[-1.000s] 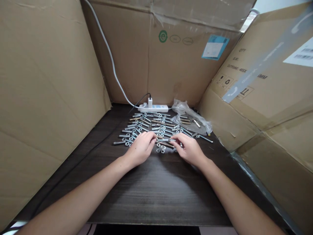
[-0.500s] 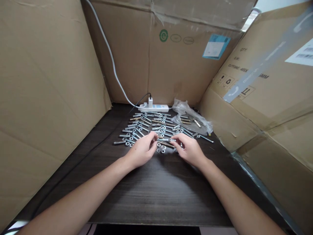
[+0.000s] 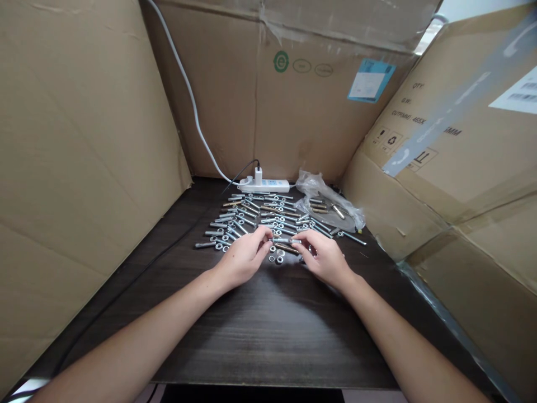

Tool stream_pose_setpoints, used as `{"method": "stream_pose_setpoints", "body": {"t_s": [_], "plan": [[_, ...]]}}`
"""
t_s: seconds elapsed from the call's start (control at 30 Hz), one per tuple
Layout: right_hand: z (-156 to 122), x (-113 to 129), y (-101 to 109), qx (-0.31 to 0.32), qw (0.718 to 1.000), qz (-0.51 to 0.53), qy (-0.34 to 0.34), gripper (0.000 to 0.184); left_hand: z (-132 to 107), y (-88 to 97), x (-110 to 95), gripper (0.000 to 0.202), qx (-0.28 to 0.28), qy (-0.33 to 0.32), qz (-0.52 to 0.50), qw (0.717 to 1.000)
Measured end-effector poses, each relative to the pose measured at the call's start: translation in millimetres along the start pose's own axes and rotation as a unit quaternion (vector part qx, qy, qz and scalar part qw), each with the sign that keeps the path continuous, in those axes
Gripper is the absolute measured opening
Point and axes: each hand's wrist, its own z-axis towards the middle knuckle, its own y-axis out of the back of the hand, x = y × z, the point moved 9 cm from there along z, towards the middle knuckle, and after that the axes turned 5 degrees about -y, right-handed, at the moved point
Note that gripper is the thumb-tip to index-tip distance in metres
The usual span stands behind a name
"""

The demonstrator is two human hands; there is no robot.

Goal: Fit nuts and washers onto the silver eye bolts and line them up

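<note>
A silver expansion bolt (image 3: 283,240) is held level between my two hands, just above the near edge of the spread hardware. My left hand (image 3: 245,253) pinches its left end, where the fingertips hide the tip. At the right end, the thumb and fingers of my right hand (image 3: 325,256) are closed on the sleeve part. Below the bolt lie a brass-coloured bolt (image 3: 288,248), a washer (image 3: 281,253) and a nut (image 3: 279,260). Small metal bits by my right hand are partly covered by its fingers.
Several bolts, nuts and washers lie in rows behind my hands. A clear plastic bag (image 3: 352,215) with more bolts sits right of them. A white power strip (image 3: 272,186) stands at the back. Cardboard walls (image 3: 218,112) enclose three sides of the dark table (image 3: 268,336).
Both hands keep nearly the same place on the bolt. My right fingers have shifted slightly, and the bolt sits a touch differently between the fingertips.
</note>
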Motion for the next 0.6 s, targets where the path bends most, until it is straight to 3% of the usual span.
{"method": "stream_pose_setpoints", "body": {"t_s": [0.43,0.6], "plan": [[-1,11,2,0.022,0.999,0.022,-0.009,0.01,-2,0.9,-19,0.012,-0.014,-0.074,0.039,0.996],[-6,20,-12,0.087,0.995,0.046,-0.015,0.02,-5,-7.4,-29,0.011,0.008,-0.107,0.048,0.993]]}}
